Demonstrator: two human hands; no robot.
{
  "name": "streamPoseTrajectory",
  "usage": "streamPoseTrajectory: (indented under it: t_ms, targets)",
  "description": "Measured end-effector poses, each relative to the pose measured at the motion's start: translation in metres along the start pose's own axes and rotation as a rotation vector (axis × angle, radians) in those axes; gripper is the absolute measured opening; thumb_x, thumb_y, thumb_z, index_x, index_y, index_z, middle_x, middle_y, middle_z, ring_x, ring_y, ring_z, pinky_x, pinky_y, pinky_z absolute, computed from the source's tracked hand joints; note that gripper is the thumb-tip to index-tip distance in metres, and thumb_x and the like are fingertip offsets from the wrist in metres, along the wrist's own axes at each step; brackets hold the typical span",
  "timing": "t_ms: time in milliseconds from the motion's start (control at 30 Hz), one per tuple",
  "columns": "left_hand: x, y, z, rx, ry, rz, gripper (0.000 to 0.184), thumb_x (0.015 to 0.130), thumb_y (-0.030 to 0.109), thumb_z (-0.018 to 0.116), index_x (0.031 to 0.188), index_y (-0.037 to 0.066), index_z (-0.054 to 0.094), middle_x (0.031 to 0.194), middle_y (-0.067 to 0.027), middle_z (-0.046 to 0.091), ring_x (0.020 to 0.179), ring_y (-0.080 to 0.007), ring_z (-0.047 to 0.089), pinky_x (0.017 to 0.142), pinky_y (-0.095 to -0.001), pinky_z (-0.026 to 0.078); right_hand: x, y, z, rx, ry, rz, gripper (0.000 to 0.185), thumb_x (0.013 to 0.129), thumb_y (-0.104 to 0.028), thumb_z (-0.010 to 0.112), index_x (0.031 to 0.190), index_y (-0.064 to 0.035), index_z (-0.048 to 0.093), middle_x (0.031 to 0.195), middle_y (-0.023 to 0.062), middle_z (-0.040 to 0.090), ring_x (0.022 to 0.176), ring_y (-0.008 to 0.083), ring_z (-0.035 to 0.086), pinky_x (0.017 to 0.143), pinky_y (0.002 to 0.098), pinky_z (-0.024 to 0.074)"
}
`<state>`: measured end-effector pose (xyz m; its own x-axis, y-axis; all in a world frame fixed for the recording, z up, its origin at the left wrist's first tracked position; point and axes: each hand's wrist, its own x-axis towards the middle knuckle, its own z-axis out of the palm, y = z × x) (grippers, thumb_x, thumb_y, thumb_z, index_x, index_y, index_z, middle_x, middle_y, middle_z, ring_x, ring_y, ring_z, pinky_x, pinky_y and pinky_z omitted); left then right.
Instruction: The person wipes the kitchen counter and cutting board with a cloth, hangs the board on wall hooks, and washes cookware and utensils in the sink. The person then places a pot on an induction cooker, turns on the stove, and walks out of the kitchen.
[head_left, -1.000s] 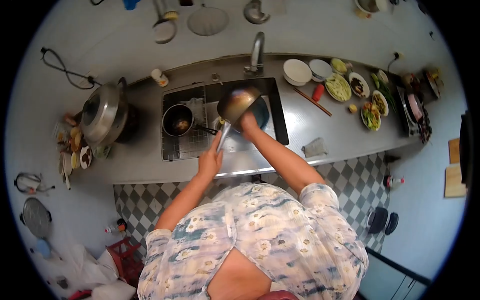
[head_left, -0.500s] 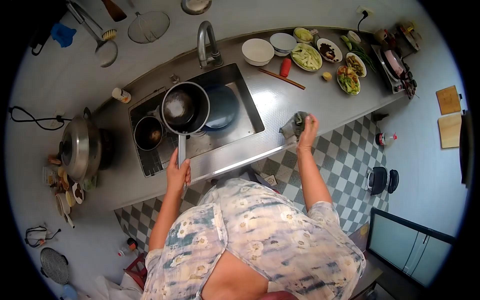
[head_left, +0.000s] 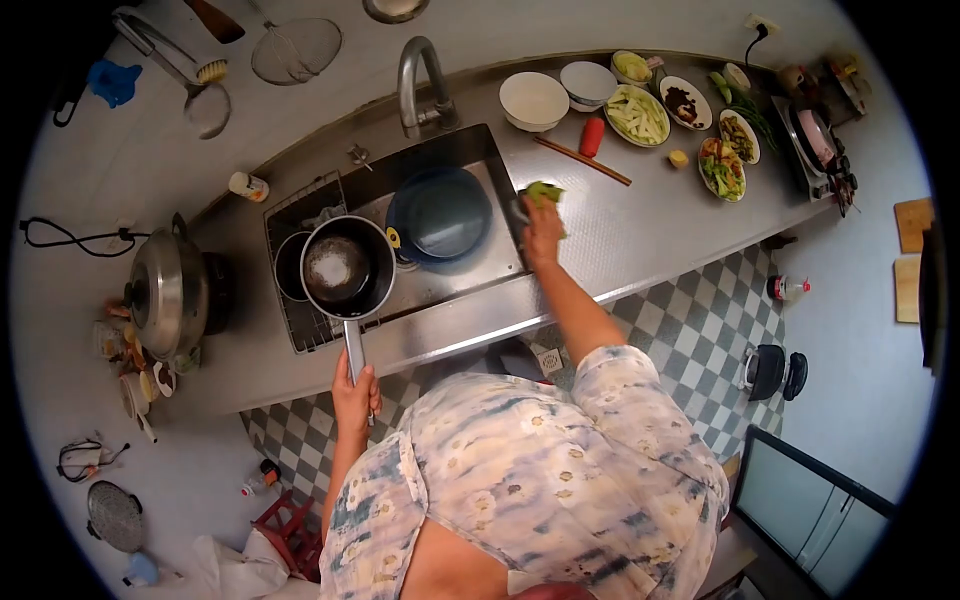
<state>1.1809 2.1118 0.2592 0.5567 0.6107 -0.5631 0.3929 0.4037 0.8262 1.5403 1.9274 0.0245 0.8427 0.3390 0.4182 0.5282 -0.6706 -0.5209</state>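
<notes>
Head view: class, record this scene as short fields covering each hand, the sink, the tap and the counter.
Left hand: gripping the long grey handle of a dark round pot
Right hand: on a crumpled green-grey cloth, beside the sink; grip unclear
Sink: rectangular metal sink, dark blue round basin inside
Tap: curved silver metal tap, behind the sink
Counter: metal counter, round white bowl, thin brown chopsticks

Your blouse (head_left: 570, 450) is loose, its ground pale cream to pinkish lilac, broken by smudged blue-grey streaks and scattered with pale-petalled flowers with yellowish-brown centres. The neckline opens in a V, from whose point a narrow seam (head_left: 414, 480) runs down the front. Your right sleeve (head_left: 632, 380) is short and carries the same print; your left hand (head_left: 352, 402) and right hand (head_left: 542, 235) are bare.
</notes>
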Motion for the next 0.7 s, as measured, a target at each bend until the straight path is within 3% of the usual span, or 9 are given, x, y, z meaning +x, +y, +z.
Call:
streamPoseTrajectory:
  t_ms: [67,133,200,333,400,533,600,667,700]
  targets:
    - [0.002,-0.004,0.002,-0.036,-0.011,-0.011,0.06,0.089,0.009,0.055,0.142,0.012,0.026,0.056,-0.0002,0.041,0.038,-0.0072,0.035,0.033,-0.0218,0.029,0.0,-0.026,0.006,0.119,-0.047,-0.026,0.053,0.071,-0.001,0.054,0.123,-0.0118,0.054,0.128,0.0172,0.047,0.119,0.038,0.042,0.098,0.0479,0.0338]
    - [0.005,-0.003,0.008,-0.085,-0.026,-0.03,0.06,0.089,0.01,0.056,0.141,0.012,0.028,0.057,-0.0003,0.041,0.038,-0.0071,0.035,0.033,-0.0215,0.029,0.007,-0.046,-0.005,0.482,-0.089,-0.015,0.045,0.075,0.0,0.049,0.118,-0.0082,0.056,0.123,0.0183,0.051,0.116,0.036,0.046,0.099,0.0426,0.0358]
    - [0.011,-0.002,0.017,-0.117,-0.062,-0.052,0.059,0.089,0.01,0.057,0.141,0.013,0.028,0.057,-0.0005,0.042,0.038,-0.0071,0.036,0.033,-0.0213,0.03,0.011,-0.07,-0.036,0.892,-0.184,0.474,0.032,0.082,-0.004,0.047,0.112,-0.0052,0.058,0.112,0.0128,0.058,0.103,0.0253,0.054,0.092,0.0329,0.0417]
    - [0.028,0.006,0.036,-0.131,-0.165,-0.104,0.059,0.09,0.011,0.055,0.141,0.013,0.025,0.058,-0.0008,0.042,0.038,-0.0075,0.037,0.033,-0.0212,0.031,0.004,-0.019,-0.094,1.597,0.063,0.978,0.041,0.081,-0.011,0.045,0.122,-0.0094,0.052,0.109,0.0099,0.058,0.1,0.0214,0.055,0.085,0.0336,0.0474]
    - [0.036,0.007,0.045,-0.131,-0.21,-0.122,0.057,0.091,0.011,0.054,0.14,0.013,0.025,0.058,-0.0007,0.041,0.038,-0.0076,0.037,0.033,-0.0211,0.031,0.016,-0.005,-0.175,1.598,0.147,1.035,0.047,0.079,-0.012,0.047,0.126,-0.0096,0.047,0.11,0.0092,0.057,0.1,0.0207,0.056,0.084,0.0337,0.0492]
    - [0.045,0.01,0.063,-0.134,-0.283,-0.164,0.054,0.092,0.01,0.052,0.139,0.013,0.026,0.058,-0.001,0.041,0.038,-0.0079,0.037,0.033,-0.021,0.032,0.005,0.11,-0.27,1.556,0.042,0.833,0.056,0.076,-0.016,0.049,0.131,-0.0098,0.044,0.119,0.0103,0.055,0.095,0.0224,0.059,0.077,0.0333,0.0523]
    - [0.046,0.009,0.07,-0.128,-0.299,-0.178,0.053,0.092,0.01,0.052,0.139,0.013,0.027,0.058,-0.0012,0.041,0.038,-0.0079,0.037,0.033,-0.021,0.032,-0.001,0.166,-0.297,1.575,0.126,0.936,0.061,0.075,-0.014,0.049,0.136,-0.0093,0.04,0.118,0.0127,0.057,0.084,0.0232,0.061,0.069,0.0331,0.0525]
    - [0.047,0.007,0.075,-0.123,-0.306,-0.207,0.053,0.092,0.01,0.051,0.139,0.013,0.026,0.058,-0.0013,0.041,0.038,-0.008,0.037,0.033,-0.021,0.032,-0.004,0.211,-0.298,1.151,0.256,1.024,0.06,0.079,-0.022,0.05,0.136,-0.0065,0.04,0.127,0.0149,0.051,0.104,0.0258,0.057,0.081,0.0336,0.0496]
    - [0.047,0.006,0.077,-0.122,-0.306,-0.221,0.053,0.092,0.009,0.051,0.139,0.013,0.026,0.058,-0.0014,0.041,0.038,-0.008,0.037,0.033,-0.0211,0.032,-0.008,0.25,-0.283,0.748,0.234,0.988,0.061,0.081,-0.027,0.051,0.137,-0.0084,0.039,0.131,0.0156,0.046,0.112,0.0275,0.05,0.088,0.0366,0.0444]
